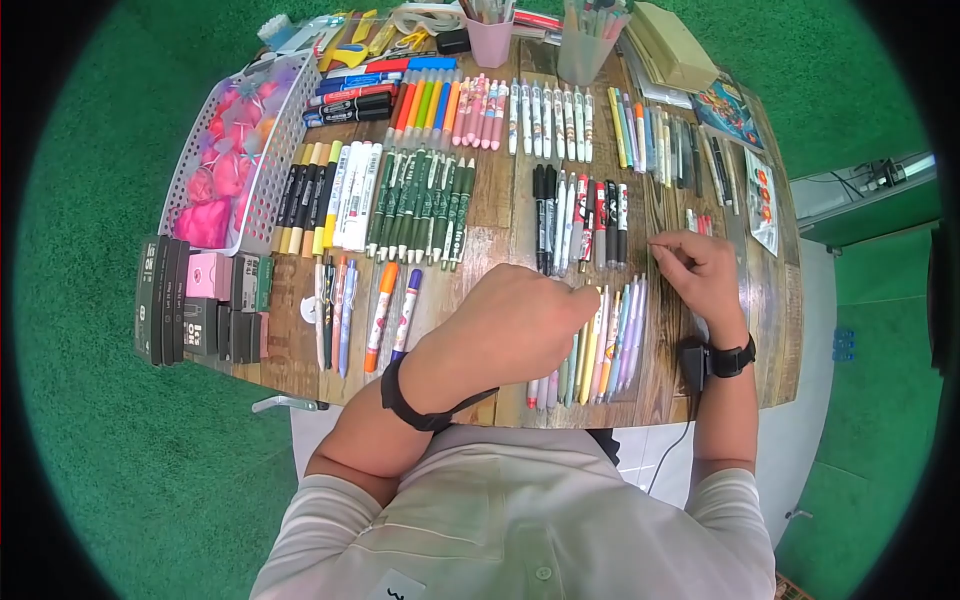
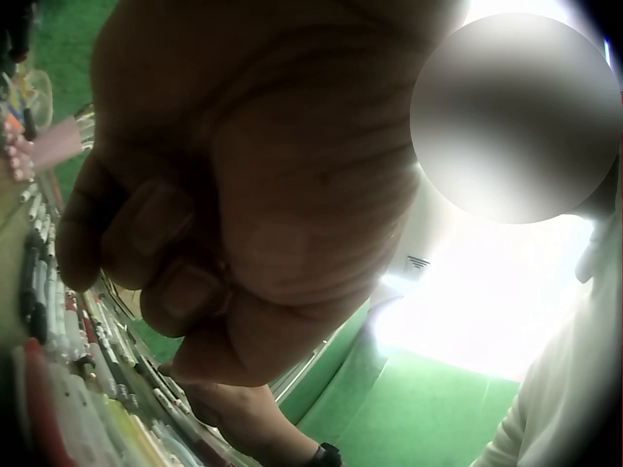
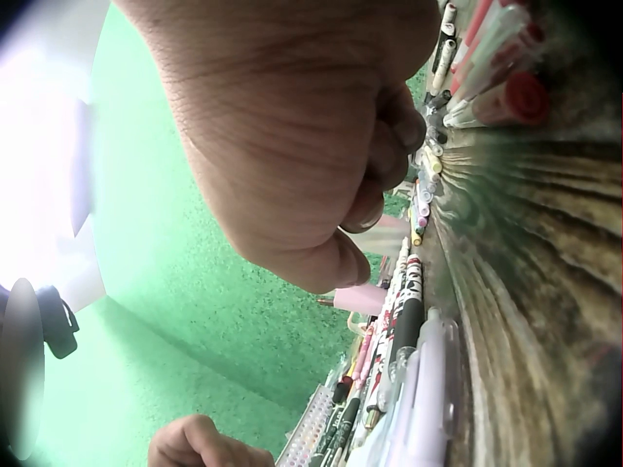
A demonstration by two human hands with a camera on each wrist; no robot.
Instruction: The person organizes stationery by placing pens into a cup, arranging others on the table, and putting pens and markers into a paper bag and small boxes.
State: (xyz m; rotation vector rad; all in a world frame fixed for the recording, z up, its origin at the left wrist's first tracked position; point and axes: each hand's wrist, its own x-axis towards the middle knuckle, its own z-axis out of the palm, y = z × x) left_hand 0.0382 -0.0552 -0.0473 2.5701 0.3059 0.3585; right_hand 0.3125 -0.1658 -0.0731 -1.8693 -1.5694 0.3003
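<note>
My left hand (image 1: 520, 325) hovers over the front row of pastel pens (image 1: 630, 340), covering part of it in the head view. Its fingers curl into the palm, and the left wrist view shows nothing in them. To the right, my right hand (image 1: 705, 270) hangs above the table with loosely bent fingers and nothing held. Just beyond its knuckles lie a few red-tipped pens (image 1: 706, 222), close under it in the right wrist view. A row of black, red and white patterned pens (image 1: 600, 225) lies between the hands, farther back.
Green pens (image 1: 415, 205), markers (image 1: 350, 195) and white pens (image 1: 550, 120) lie in rows across the wooden table (image 1: 490, 205). At left stand a white basket (image 1: 262, 190) of pink items and several small boxes (image 1: 205, 305). Pen cups (image 1: 490, 42) stand at the back.
</note>
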